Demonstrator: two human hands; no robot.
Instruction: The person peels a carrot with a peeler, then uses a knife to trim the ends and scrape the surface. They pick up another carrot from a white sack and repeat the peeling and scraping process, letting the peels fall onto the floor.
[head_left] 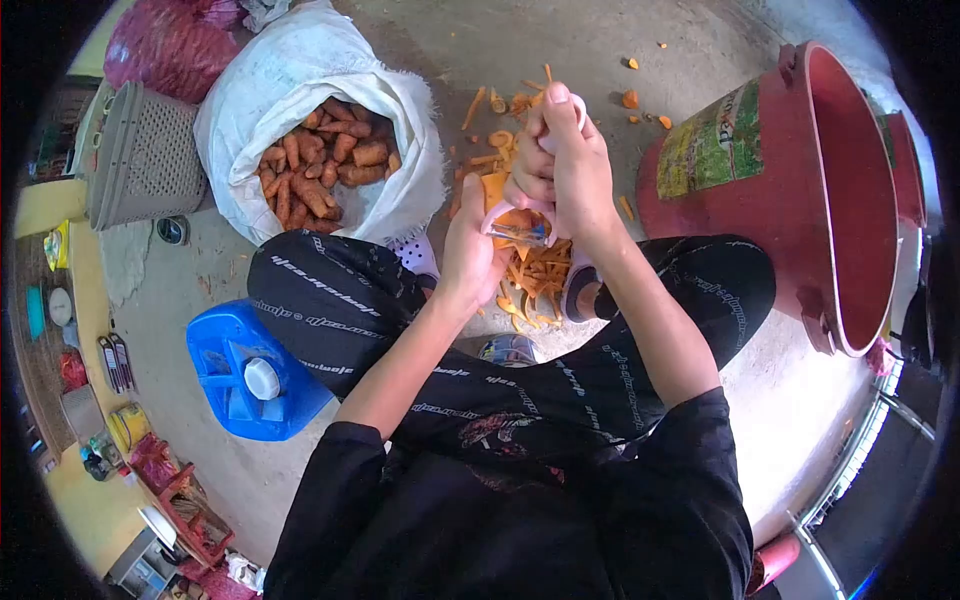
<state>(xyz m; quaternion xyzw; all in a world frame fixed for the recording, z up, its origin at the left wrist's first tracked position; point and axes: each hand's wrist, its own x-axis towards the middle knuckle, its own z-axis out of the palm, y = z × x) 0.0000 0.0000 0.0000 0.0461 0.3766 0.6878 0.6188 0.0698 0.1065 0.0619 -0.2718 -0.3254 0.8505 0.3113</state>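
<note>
My left hand (470, 245) is closed around an orange carrot (494, 186), mostly covered by my fingers. My right hand (570, 170) grips a pale pink peeler (550, 211) by its handle. The peeler's wide head and metal blade lie against the carrot, between my two hands. Below them, a heap of orange peelings (540, 275) covers the floor between my feet. More scraps and short cut pieces are scattered farther out.
At the left, an open white sack (290, 90) holds several unpeeled carrots (310, 180). A blue jerrycan (225, 385) stands by my left knee. A large red tub (740, 210) is at the right. Grey plastic baskets (150, 150) lean behind the sack.
</note>
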